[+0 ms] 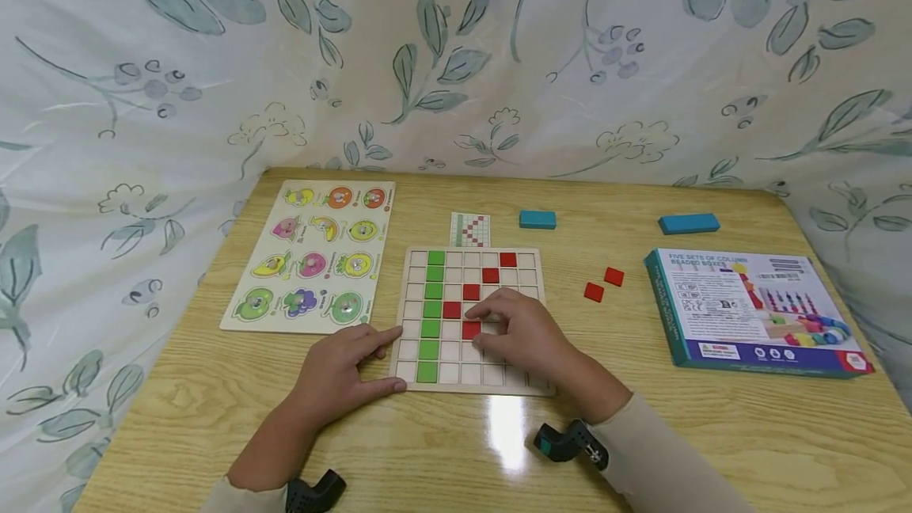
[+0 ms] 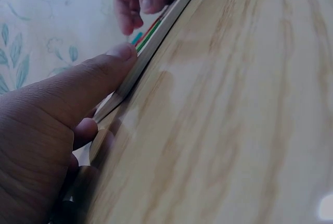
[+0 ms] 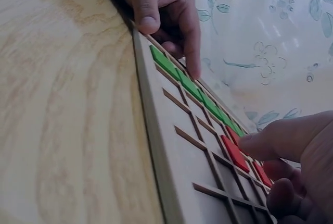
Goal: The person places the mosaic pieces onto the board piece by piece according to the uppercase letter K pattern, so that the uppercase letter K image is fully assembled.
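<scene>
A wooden grid board [image 1: 447, 374] lies on the table with a column of green square tiles [image 1: 427, 351] and a slanting line of red tiles [image 1: 452, 309] in its cells. My right hand [image 1: 530, 335] is over the board, thumb and forefinger apart about one red tile [image 1: 471, 329]. In the right wrist view the thumb touches that red tile [image 3: 235, 153], which lies in its cell. My left hand [image 1: 342, 370] rests at the board's left edge, forefinger and thumb stretched out against it. Its other fingers are partly hidden.
Two loose red tiles [image 1: 594, 292] lie right of the board. A small pattern card [image 1: 470, 229] touches its far edge. Blue blocks [image 1: 537, 219] stand behind, a boxed toy [image 1: 755, 311] at the right, and a fruit picture board [image 1: 238, 303] at the left.
</scene>
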Motion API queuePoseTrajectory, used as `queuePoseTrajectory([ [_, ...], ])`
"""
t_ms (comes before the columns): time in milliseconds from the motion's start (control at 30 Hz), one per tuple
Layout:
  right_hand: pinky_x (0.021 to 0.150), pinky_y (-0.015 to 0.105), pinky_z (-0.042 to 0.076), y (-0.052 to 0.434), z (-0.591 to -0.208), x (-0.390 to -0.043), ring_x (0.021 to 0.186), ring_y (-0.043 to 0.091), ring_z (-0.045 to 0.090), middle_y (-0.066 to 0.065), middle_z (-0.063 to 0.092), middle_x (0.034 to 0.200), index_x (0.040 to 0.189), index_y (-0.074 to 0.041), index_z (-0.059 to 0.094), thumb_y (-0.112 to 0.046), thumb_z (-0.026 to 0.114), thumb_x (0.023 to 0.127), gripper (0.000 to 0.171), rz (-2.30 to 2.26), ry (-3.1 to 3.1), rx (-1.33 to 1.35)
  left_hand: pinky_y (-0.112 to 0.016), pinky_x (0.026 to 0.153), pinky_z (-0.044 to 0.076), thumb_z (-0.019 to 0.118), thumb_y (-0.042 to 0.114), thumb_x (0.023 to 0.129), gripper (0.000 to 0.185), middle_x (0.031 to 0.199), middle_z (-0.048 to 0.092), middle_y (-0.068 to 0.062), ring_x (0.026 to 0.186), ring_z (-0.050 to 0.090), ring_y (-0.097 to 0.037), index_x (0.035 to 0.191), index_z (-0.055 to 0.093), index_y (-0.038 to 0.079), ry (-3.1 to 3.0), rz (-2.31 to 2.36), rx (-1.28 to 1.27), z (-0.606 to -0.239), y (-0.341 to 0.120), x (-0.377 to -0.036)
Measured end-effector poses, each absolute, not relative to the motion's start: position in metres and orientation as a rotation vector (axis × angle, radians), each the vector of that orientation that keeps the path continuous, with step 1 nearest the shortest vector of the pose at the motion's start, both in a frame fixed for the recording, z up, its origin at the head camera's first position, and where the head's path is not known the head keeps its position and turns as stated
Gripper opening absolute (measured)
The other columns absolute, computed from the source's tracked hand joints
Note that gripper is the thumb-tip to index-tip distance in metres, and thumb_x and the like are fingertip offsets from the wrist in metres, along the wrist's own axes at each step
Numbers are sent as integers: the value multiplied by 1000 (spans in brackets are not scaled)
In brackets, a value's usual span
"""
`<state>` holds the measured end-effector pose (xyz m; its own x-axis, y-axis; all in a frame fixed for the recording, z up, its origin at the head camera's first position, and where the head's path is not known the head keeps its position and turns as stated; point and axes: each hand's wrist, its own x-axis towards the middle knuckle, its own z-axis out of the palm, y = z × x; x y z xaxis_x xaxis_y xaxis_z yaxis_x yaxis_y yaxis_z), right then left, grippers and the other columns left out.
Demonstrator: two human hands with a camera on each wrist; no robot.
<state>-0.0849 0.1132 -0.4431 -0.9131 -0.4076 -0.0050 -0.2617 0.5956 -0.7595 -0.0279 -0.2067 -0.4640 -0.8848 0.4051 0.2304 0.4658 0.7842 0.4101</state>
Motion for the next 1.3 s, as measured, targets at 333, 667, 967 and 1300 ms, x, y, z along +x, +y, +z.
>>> queuePoseTrajectory([
  [333,65,30,45,135,-438,-87,75,17,54,-1,65,97,117,-19,82,-11,87,88,31,-1313,2648,-489,-27,70,44,91,60,78,75,93,55,20,81,47,0,142,73,24,-2850,-699,-692,-463,-207,-28],
  [667,61,28,43,167,-442,-86,74,21,52,3,66,102,123,-16,80,-14,86,91,33,-1331,2697,-333,-26,68,43,92,59,77,74,92,55,20,79,46,0,140,74,24,-2823,-711,-700,-466,-208,-28],
  [967,62,29,46,203,-443,-86,78,23,54,10,67,124,133,-12,75,-17,80,97,36,-1285,2809,-186,-26,68,43,92,58,76,74,92,55,20,79,46,0,140,74,24,-2819,-714,-698,-465,-207,-28],
  [1300,59,30,44,234,-446,-89,81,25,54,13,64,115,139,-10,70,-19,79,98,42,-1192,2891,-73,-26,68,43,92,59,77,74,93,55,20,79,46,0,140,74,23,-2818,-713,-697,-466,-207,-28],
])
